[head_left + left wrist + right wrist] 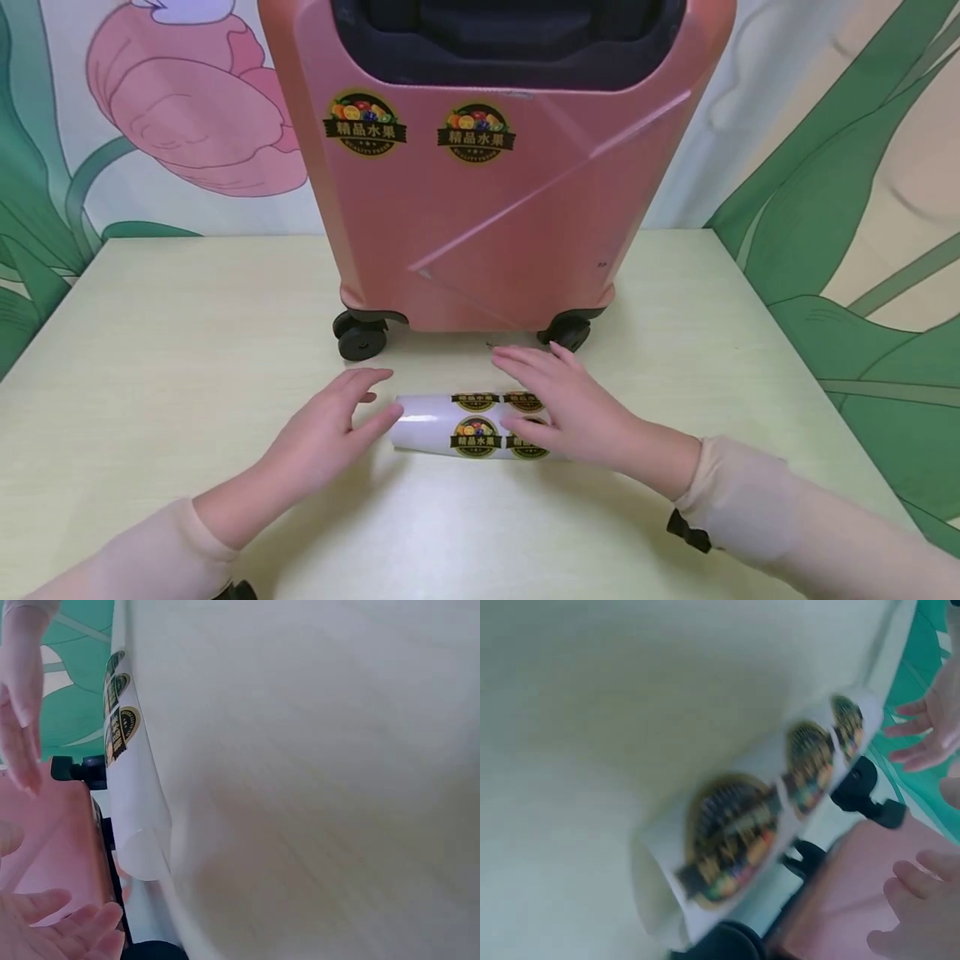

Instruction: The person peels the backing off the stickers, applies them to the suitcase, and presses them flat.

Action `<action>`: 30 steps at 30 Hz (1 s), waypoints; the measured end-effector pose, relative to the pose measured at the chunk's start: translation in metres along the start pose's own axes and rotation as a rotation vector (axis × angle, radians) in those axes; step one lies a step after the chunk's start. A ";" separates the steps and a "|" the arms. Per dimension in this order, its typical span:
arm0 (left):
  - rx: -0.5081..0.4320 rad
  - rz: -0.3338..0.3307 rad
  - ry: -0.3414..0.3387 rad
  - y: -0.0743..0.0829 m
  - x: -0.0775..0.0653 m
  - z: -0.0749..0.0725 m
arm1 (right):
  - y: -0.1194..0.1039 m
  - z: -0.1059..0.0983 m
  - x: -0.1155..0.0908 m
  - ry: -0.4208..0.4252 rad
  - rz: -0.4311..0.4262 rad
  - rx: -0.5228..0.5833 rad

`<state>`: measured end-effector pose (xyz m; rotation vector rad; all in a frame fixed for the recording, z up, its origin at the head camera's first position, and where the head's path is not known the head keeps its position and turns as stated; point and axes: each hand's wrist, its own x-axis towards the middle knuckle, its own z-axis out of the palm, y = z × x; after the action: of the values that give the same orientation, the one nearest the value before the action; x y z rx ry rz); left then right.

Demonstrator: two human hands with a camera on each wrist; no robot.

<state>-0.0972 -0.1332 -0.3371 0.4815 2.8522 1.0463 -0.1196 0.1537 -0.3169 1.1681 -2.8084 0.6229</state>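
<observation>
A curled sheet of round fruit stickers (423,423) lies on the table in front of a pink suitcase (487,217). Its bare white part faces left, and black-and-gold labels show toward the right. My left hand (318,425) is at the sheet's left end, fingers spread and thumb tip right at its edge. Over the right end, my right hand (581,408) has its fingers loosely extended, covering part of the labels in the head view. From the right wrist view, the sheet (664,832) appears as a hollow roll. Neither hand grips anything.
Two matching stickers, a left one (365,125) and a right one (477,133), are on the suitcase's upper front. The suitcase stands on black wheels (362,337) on the pale table (187,333). A wall with painted leaves and a pink flower (187,108) is behind.
</observation>
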 end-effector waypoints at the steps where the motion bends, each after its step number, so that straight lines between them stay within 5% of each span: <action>1: -0.033 -0.017 -0.015 -0.001 -0.001 0.000 | 0.000 0.004 -0.001 -0.019 -0.001 0.000; 9: -0.310 -0.200 -0.144 -0.006 -0.003 0.000 | 0.000 0.024 -0.004 -0.173 0.027 -0.025; 19: -0.599 -0.302 -0.240 -0.010 -0.002 0.006 | 0.004 0.035 -0.003 -0.230 -0.008 -0.077; 30: -0.755 -0.343 -0.185 -0.010 0.001 0.006 | 0.007 0.034 0.001 -0.224 0.005 -0.149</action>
<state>-0.0994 -0.1364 -0.3476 0.0191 2.0466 1.7353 -0.1212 0.1449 -0.3507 1.2753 -2.9781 0.2921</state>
